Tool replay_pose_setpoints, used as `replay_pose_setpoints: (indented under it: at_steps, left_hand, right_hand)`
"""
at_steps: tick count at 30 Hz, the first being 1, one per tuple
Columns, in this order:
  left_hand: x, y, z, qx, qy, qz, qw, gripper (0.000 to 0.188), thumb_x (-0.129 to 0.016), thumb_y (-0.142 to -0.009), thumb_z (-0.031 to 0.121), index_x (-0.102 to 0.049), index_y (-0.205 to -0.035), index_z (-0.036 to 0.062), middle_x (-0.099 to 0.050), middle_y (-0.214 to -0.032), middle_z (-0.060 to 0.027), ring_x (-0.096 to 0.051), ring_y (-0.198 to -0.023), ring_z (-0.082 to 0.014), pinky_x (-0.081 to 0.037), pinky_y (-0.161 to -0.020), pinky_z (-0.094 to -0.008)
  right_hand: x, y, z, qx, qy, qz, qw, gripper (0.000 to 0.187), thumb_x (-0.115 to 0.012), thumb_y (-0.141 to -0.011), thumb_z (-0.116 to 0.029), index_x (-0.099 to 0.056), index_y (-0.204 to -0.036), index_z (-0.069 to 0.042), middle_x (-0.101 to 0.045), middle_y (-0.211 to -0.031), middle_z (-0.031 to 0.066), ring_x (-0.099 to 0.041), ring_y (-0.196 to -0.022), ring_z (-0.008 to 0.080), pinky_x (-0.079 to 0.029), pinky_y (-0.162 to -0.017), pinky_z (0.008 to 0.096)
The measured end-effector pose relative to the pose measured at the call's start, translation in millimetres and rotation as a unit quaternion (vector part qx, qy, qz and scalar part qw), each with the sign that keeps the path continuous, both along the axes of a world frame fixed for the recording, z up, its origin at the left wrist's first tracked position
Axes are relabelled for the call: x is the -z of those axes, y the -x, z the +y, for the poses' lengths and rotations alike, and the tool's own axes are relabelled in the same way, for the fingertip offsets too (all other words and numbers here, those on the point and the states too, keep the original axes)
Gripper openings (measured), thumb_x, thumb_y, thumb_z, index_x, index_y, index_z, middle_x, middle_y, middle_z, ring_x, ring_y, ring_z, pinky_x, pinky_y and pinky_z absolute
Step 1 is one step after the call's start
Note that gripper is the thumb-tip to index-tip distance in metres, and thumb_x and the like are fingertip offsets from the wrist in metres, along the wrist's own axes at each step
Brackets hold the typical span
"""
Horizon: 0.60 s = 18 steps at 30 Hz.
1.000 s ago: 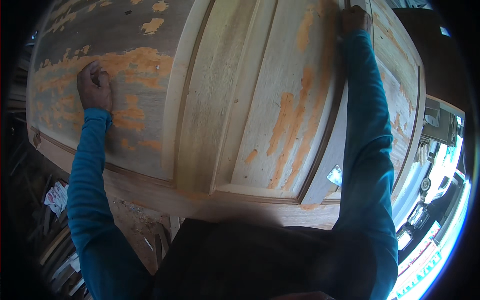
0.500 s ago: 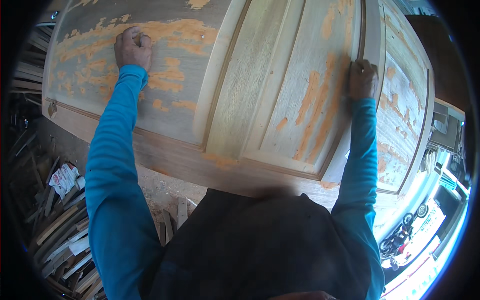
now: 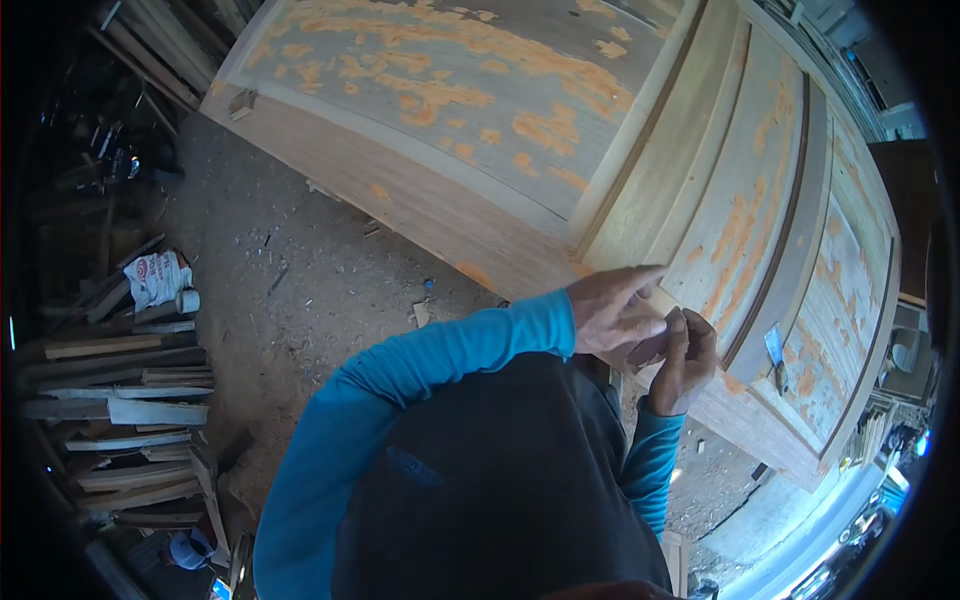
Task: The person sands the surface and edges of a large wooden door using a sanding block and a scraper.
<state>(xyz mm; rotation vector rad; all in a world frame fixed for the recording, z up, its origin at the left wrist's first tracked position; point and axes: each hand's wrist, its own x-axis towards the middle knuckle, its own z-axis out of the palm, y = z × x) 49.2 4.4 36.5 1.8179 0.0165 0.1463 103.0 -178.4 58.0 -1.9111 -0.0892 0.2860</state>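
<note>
A large wooden door [image 3: 540, 265] with raised panels and patches of orange filler lies before me. Close to its near edge, my hands meet in front of my body. My right hand [image 3: 690, 365] pinches a small, dull brown piece of sandpaper [image 3: 650, 350] between thumb and fingers. From the left comes my left hand [image 3: 605, 310], its index finger stretched out and its thumb apart, the thumb touching the sandpaper or my right fingertips. A putty knife [image 3: 775, 352] with a shiny blade rests on the door to the right of my hands.
Wood offcuts [image 3: 140, 405] are piled at the left, with a white printed bag [image 3: 157, 278] beside them. Small scraps litter the dusty floor [image 3: 290, 270]. A small block [image 3: 241, 104] sits at the door's left corner. Boards [image 3: 160, 50] lean at the upper left.
Both hands have left the door's surface and come together near its near edge. My view has shifted, so the door now appears farther up and right; the sandpaper and putty knife now show.
</note>
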Motion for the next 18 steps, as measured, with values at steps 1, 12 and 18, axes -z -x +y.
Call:
replay_pose_setpoints:
  at_steps: [1,12,18]
  left_hand:
    - [-6.2,6.9,-16.3,0.095,0.240,0.158,0.953,0.061,-0.070,-0.100,0.024,-0.042,-0.148,-0.0007,-0.063,-0.123,-0.0199,-0.064,-0.115,-0.0302,-0.052,-0.099,-0.0397]
    - [13.2,50.2,-10.3,-0.275,0.045,0.057,0.959,0.054,-0.066,-0.097,0.018,-0.044,-0.144,0.0019,-0.063,-0.127,-0.0231,-0.064,-0.121,-0.0346,-0.050,-0.101,-0.0423]
    - [5.9,50.1,31.0,-0.500,0.012,0.099,0.860,0.050,-0.069,-0.097,0.020,-0.049,-0.140,0.0039,-0.068,-0.122,-0.0185,-0.067,-0.116,-0.0294,-0.051,-0.099,-0.0397]
  right_hand:
    - [2.9,3.6,0.1,-0.015,-0.006,-0.045,0.999,0.027,-0.065,-0.103,-0.021,-0.066,-0.113,0.005,-0.068,-0.101,0.0115,-0.063,-0.092,0.0168,-0.053,-0.077,0.0305]
    - [53.5,-137.5,-209.2,0.080,0.337,-0.373,0.860,0.072,-0.072,-0.096,-0.044,-0.039,-0.157,-0.027,-0.052,-0.146,0.0273,-0.051,-0.136,0.0416,-0.046,-0.105,0.0639]
    - [52.4,-143.4,-279.2,0.001,0.413,-0.502,0.760,0.055,-0.066,-0.098,-0.052,-0.062,-0.121,-0.002,-0.061,-0.110,0.0225,-0.060,-0.095,0.0410,-0.051,-0.085,0.0565]
